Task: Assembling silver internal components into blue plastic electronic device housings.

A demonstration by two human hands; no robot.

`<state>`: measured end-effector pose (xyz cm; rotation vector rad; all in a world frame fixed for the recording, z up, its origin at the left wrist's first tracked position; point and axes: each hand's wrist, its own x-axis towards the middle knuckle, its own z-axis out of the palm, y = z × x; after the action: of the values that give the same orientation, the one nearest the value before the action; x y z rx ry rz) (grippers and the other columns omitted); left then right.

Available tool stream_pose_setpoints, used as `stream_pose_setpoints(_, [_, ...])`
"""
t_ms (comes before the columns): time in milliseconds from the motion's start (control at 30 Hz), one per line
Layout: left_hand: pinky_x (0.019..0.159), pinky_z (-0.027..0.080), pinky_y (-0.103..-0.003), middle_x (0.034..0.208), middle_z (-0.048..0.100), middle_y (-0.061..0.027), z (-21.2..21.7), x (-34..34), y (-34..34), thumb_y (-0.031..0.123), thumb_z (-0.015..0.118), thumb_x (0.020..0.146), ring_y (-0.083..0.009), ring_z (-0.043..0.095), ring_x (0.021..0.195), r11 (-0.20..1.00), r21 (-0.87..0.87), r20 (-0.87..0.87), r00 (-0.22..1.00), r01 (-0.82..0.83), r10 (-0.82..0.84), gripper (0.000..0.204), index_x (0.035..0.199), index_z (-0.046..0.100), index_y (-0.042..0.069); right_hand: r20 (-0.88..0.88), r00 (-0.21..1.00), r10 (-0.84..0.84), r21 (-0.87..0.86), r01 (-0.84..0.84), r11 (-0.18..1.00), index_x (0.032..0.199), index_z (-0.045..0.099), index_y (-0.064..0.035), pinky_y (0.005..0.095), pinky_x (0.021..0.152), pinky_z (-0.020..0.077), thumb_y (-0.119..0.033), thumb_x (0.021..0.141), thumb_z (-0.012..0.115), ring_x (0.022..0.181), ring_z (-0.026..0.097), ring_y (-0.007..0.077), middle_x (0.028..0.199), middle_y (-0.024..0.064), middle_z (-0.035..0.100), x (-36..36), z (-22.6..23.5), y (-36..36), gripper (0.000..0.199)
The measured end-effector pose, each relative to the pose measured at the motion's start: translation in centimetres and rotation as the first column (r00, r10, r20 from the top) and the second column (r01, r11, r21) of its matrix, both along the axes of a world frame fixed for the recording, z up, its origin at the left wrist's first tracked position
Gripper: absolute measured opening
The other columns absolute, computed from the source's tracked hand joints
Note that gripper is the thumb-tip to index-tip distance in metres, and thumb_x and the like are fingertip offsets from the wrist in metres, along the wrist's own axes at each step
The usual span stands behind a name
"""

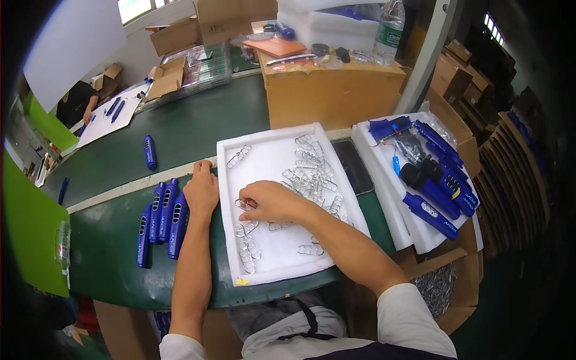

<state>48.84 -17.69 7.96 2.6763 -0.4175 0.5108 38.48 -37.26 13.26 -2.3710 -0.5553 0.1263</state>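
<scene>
A shallow white foam tray (270, 135) lies in front of me with many small clear slotted pieces (312, 180) in it, heaped mostly on the right side. My right hand (270, 202) reaches over the tray, thumb and fingers pinched on one clear slotted piece (242, 205). Beside the tray's left edge is my left hand (202, 191), fingers drawn together at the rim; whatever they hold, if anything, is hidden. Several blue tube-shaped housings (157, 213) with slotted windows lie left of my left forearm. One more blue housing (149, 152) rests farther back.
Right of the tray is a dark flat phone-like slab (353, 167). Beyond it, a foam block (384, 198) carries more blue housings and wired parts. A wooden box (333, 96) stands behind the tray, with a plastic bottle (390, 33) on top. At far left, another person's hand (88, 116) shows.
</scene>
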Motion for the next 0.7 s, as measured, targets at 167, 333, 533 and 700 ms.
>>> stream_pose_setpoints(167, [0.072,0.054,-0.052,0.119,0.062,-0.0108,-0.36,0.11,-0.08,0.012,0.058,0.091,-0.0407,0.069,0.082,0.999,-0.040,0.017,0.999,0.030,-0.029,0.021,0.112,0.058,0.008,0.008,1.000,-0.028,0.039,0.027,0.999,0.086,0.064,-0.0017,0.0392,0.067,0.0469,-0.033,0.082,0.081,0.072,0.060,0.0280,0.076,0.0098,0.061,0.10,-0.54,-0.31,0.035])
stream_pose_setpoints(333, [0.070,0.054,-0.051,0.118,0.061,-0.0110,-0.50,0.25,-0.19,0.011,0.058,0.090,-0.0398,0.069,0.080,0.999,-0.028,0.010,0.999,0.031,-0.030,0.020,0.110,0.058,0.008,-0.003,1.000,-0.024,0.049,0.024,0.999,0.087,0.064,-0.0018,0.0377,0.065,0.0465,-0.032,0.083,0.081,0.070,0.059,0.0261,0.074,0.0092,0.060,0.19,-0.66,-0.43,0.035])
stream_pose_setpoints(533, [0.069,0.055,-0.051,0.119,0.060,-0.0111,-0.21,0.21,-0.54,0.011,0.058,0.091,-0.0396,0.070,0.079,1.000,-0.004,0.029,0.999,0.017,-0.017,0.020,0.110,0.058,0.008,-0.050,0.997,-0.058,0.052,0.061,0.997,0.086,0.067,-0.0018,0.0397,0.068,0.0490,-0.030,0.081,0.081,0.072,0.063,0.0281,0.073,0.0097,0.064,0.17,-0.45,-0.62,0.032])
stream_pose_setpoints(700, [0.071,0.055,-0.051,0.120,0.060,-0.0105,-0.27,0.23,-0.17,0.011,0.058,0.091,-0.0394,0.070,0.081,1.000,-0.003,0.014,1.000,0.019,-0.019,0.020,0.112,0.058,0.009,-0.021,0.999,-0.027,0.063,0.029,0.998,0.087,0.064,-0.0009,0.0372,0.065,0.0470,-0.029,0.082,0.081,0.069,0.059,0.0258,0.074,0.0091,0.061,0.19,-0.79,-0.54,0.033])
